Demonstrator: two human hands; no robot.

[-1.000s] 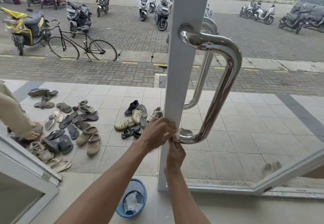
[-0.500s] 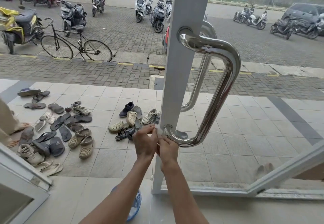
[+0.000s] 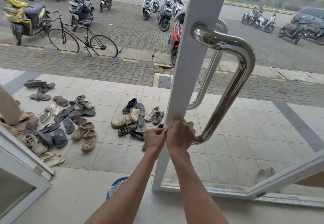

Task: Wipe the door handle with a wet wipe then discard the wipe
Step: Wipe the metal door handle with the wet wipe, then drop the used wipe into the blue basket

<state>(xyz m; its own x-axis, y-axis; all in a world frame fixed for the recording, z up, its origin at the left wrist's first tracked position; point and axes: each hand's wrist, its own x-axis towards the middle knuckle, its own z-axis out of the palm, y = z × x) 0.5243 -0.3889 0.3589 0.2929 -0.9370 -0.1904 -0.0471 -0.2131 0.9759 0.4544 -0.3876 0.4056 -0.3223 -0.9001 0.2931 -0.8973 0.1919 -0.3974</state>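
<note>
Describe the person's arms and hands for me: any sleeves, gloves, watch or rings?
The left forearm and right forearm are bare to the picture's bottom edge; no sleeve shows. The left hand and right hand are ungloved. No watch or band shows at either wrist, no ring on the fingers in view.

scattered sandals and shoes (image 3: 82,130) on the tiled porch (image 3: 112,99) — a black bicycle (image 3: 84,38) and parked scooters (image 3: 80,11) stand on the brick paving (image 3: 131,29) beyond.

Gap between door handle (image 3: 233,90) and door stile (image 3: 190,69) is left free; lower end is blocked by left hand (image 3: 155,138), right hand (image 3: 180,134).
</note>
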